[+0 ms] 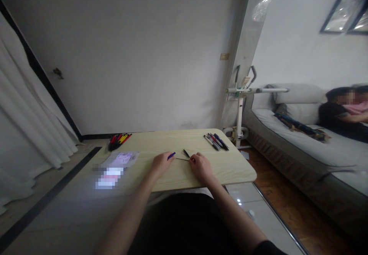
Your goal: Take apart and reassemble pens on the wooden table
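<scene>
My left hand [161, 164] rests on the light wooden table [235, 169], fingers closed round a blue pen part [171, 155] that sticks out toward the right. My right hand [200, 167] lies a little to its right, fingers pinched on a thin refill rod [181, 159] that runs between the two hands. A short black pen piece [186, 153] lies on the table just beyond the hands.
A bundle of red, yellow and black pens [118, 140] lies at the table's far left. Several pens [216, 141] lie at the far right. Plastic packets [122, 158] sit left of my hands. An exercise machine [240, 105] and a sofa with people [342, 113] stand to the right.
</scene>
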Motion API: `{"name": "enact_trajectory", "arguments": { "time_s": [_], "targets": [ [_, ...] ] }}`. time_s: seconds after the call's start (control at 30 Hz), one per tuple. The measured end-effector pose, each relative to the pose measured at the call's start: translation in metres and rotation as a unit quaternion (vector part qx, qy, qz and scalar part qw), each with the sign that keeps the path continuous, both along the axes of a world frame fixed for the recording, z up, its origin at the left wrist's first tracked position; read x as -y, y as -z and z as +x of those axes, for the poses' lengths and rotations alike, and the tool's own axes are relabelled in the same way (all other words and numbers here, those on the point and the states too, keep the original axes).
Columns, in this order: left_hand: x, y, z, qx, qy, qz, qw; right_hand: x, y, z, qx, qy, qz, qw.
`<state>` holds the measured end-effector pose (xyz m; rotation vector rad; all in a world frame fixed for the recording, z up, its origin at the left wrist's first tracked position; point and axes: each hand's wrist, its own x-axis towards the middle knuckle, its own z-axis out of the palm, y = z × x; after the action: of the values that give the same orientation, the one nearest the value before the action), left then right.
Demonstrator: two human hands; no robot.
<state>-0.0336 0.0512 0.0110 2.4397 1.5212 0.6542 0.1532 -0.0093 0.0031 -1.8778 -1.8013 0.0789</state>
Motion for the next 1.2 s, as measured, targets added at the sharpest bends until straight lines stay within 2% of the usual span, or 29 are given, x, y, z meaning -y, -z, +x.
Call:
{"name": "enact_trajectory", "arguments": {
  "time_s": [0.43,0.57,0.77,1.2],
  "targets": [
    [-0.005,0.006,-0.001,0.046,-0.003,-0.005,0.999,-0.002,0.004,0.001,-0.047,0.004,0.027,0.999],
    [-0.006,0.007,-0.001,0.062,0.007,-0.001,0.998,-0.005,0.009,0.004,-0.062,-0.006,0.067,0.996],
    [-0.004,0.005,0.0,0.079,0.029,-0.008,0.996,-0.013,0.015,0.011,-0.148,-0.018,0.111,0.983],
    [0.0,0.005,0.003,0.071,0.045,-0.013,0.996,-0.017,0.012,0.013,-0.266,-0.046,0.126,0.954]
  ]
}}
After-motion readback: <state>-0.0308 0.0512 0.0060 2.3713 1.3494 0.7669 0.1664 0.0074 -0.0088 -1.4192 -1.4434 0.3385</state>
